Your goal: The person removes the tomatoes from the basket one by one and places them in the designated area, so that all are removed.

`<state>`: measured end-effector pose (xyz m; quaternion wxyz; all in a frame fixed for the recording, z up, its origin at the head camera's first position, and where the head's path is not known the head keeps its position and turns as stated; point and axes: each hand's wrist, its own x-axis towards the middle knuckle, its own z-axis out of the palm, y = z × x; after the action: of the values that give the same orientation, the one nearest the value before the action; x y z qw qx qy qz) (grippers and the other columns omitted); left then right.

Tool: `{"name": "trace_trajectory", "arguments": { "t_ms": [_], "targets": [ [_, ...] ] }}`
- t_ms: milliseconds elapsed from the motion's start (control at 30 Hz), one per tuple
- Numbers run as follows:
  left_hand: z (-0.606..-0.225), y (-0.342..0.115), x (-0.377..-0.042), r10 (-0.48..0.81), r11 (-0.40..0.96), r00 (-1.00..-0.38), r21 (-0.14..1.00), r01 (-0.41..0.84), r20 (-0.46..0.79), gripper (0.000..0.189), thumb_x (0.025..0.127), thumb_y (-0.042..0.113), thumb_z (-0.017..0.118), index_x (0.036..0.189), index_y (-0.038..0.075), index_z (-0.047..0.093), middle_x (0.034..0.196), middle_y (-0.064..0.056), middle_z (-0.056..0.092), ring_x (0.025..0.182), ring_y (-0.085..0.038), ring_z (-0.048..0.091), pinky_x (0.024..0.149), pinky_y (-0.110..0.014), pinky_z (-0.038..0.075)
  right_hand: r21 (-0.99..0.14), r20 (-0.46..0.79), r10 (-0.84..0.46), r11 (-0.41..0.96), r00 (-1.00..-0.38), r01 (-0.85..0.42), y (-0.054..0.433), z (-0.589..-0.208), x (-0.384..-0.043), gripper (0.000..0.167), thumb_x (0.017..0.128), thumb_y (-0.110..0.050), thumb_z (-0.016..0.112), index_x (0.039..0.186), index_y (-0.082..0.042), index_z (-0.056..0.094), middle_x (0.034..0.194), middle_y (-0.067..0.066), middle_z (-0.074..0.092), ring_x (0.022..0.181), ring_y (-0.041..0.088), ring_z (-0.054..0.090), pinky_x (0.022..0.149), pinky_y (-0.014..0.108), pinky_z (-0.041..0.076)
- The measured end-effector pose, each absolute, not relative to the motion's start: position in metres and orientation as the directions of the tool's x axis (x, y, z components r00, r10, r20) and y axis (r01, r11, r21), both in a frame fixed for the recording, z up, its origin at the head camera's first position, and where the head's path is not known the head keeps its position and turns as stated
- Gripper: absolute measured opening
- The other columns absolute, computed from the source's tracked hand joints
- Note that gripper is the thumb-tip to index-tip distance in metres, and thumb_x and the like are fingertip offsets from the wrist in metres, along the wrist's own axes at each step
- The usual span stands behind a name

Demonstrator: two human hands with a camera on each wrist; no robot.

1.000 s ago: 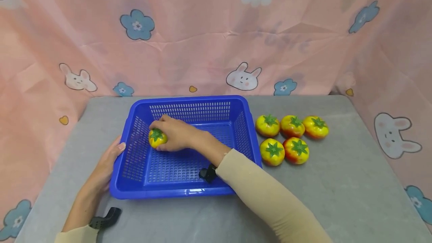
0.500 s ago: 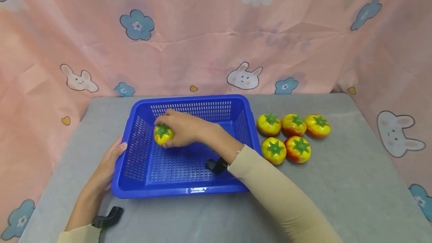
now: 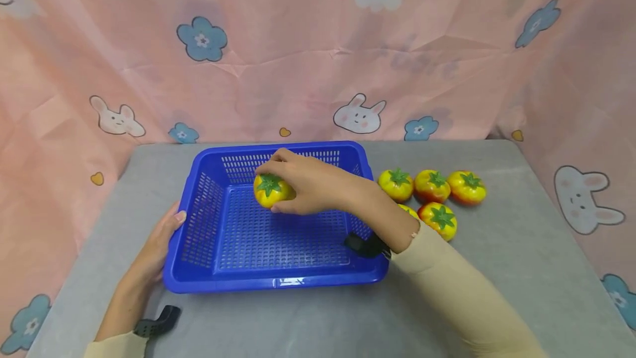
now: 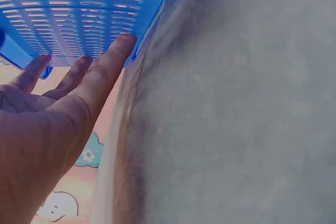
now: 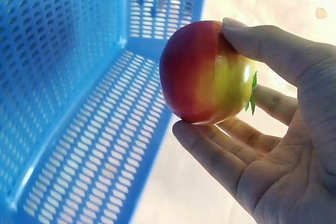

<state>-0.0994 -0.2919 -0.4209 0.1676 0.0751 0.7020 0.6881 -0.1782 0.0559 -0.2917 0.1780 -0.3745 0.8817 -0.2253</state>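
Note:
My right hand [image 3: 313,184] holds a yellow-and-red tomato [image 3: 270,189] with a green leafy top, over the inside of a blue plastic basket [image 3: 278,286]. The right wrist view shows the tomato [image 5: 205,72] between thumb and fingertips, its red underside facing the camera and the perforated basket wall behind it. No other tomato shows inside the basket. My left hand [image 3: 156,242] rests against the basket's left side. In the left wrist view, its extended fingers [image 4: 107,69] touch the outer wall.
Several more tomatoes [image 3: 467,187] stand in two rows to the right of the basket, partly behind my right forearm. All of it is on a grey table [image 3: 517,253]. A pink patterned curtain [image 3: 298,70] hangs behind and at both sides.
My right hand has risen from the basket's left part and moved right with the tomato. My left hand and the basket have stayed in place.

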Motion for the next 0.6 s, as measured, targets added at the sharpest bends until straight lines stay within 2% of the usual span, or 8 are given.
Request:
{"name": "trace_trajectory", "arguments": {
  "t_ms": [300,500,600],
  "targets": [
    [-0.418,-0.300,-0.096,0.333,0.059,-0.930,0.988,-0.143,-0.154,0.060,0.117,0.032,0.026,0.172,0.016,0.007,0.136,0.017,0.062,0.117,-0.008,0.071,0.090,-0.037,0.064,-0.564,0.007,-0.674,0.608,-0.739,-0.559,0.112,-0.283,-0.160,0.068,0.095,-0.034,0.081,0.155,-0.020,0.053,0.151,0.005,0.051,0.120,0.022,0.061,0.097,0.036,0.061],
    [-0.420,-0.299,-0.101,0.371,0.027,-0.920,0.992,-0.123,-0.125,0.060,0.117,0.029,0.025,0.171,0.014,0.006,0.138,0.014,0.064,0.120,-0.011,0.071,0.091,-0.037,0.064,-0.605,0.054,-0.607,0.612,-0.793,-0.510,0.137,-0.288,-0.149,0.073,0.093,-0.033,0.082,0.158,-0.022,0.050,0.157,0.006,0.048,0.134,0.025,0.057,0.108,0.047,0.058],
    [-0.423,-0.298,-0.101,0.372,0.014,-0.921,0.993,-0.120,-0.116,0.059,0.117,0.028,0.025,0.171,0.012,0.008,0.136,0.013,0.066,0.118,-0.012,0.072,0.089,-0.038,0.065,-0.618,0.062,-0.573,0.621,-0.817,-0.483,0.146,-0.292,-0.144,0.072,0.093,-0.032,0.083,0.157,-0.024,0.051,0.156,0.004,0.048,0.135,0.024,0.056,0.109,0.047,0.057]
  ]
}}
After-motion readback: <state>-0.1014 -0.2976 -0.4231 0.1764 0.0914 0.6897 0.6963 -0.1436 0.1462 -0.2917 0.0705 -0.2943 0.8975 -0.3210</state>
